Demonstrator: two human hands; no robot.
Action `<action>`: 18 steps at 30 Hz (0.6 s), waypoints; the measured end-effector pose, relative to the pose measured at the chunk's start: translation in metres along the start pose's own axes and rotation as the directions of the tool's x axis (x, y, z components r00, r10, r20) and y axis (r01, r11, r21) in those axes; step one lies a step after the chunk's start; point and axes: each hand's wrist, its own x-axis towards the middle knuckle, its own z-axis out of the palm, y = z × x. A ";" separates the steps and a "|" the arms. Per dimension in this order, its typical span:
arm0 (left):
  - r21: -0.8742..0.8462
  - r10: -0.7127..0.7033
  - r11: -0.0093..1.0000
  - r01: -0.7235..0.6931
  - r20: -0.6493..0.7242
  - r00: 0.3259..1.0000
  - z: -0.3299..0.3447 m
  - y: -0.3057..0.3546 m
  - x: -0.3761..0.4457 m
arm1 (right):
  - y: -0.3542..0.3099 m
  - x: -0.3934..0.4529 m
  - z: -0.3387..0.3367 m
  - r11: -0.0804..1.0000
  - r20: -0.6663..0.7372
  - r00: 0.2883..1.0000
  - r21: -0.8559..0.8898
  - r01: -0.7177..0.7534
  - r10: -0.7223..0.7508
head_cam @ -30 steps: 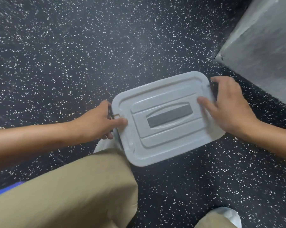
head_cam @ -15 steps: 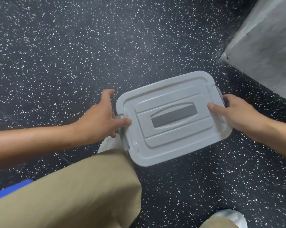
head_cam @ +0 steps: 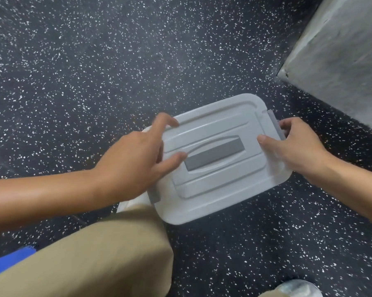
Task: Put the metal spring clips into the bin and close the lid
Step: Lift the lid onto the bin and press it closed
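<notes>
A light grey bin stands on the speckled floor with its lid (head_cam: 223, 185) lying flat on top, so the bin's inside and any metal spring clips are hidden. A darker grey handle strip (head_cam: 215, 154) runs across the lid's middle. My left hand (head_cam: 136, 155) rests spread on the lid's left part, thumb near the handle, forefinger at the far edge. My right hand (head_cam: 296, 148) holds the right end, thumb on the lid and fingers around the grey side latch (head_cam: 275, 123). The left latch (head_cam: 154, 195) shows just below my left wrist.
The floor (head_cam: 95, 82) is dark with white specks. A grey concrete block or wall base (head_cam: 341, 61) rises at the upper right. My bent knee in tan trousers (head_cam: 99, 258) fills the lower left, a white shoe (head_cam: 298, 288) sits at the bottom right, and something blue (head_cam: 9, 260) shows at the left edge.
My left hand has left the left latch and moved up onto the lid. The left latch now lies folded against the bin. My right hand has stayed at the right latch.
</notes>
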 end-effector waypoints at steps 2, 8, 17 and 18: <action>0.036 0.131 0.991 -0.133 0.036 0.991 0.013 0.019 0.008 | 0.001 0.001 0.000 1.000 -0.005 1.000 0.008 0.011 -0.011; 0.183 0.519 0.831 -0.525 0.084 0.851 0.080 0.067 0.016 | 0.007 -0.003 0.010 0.995 -0.108 0.990 0.034 0.098 -0.093; 0.375 0.531 0.743 -0.554 0.175 0.829 0.122 0.072 0.030 | 0.044 0.000 0.019 0.925 -0.130 0.963 0.273 0.265 -0.238; 0.382 0.531 0.738 -0.556 0.179 0.828 0.123 0.073 0.030 | 0.048 -0.002 0.019 0.913 -0.116 0.963 0.305 0.269 -0.245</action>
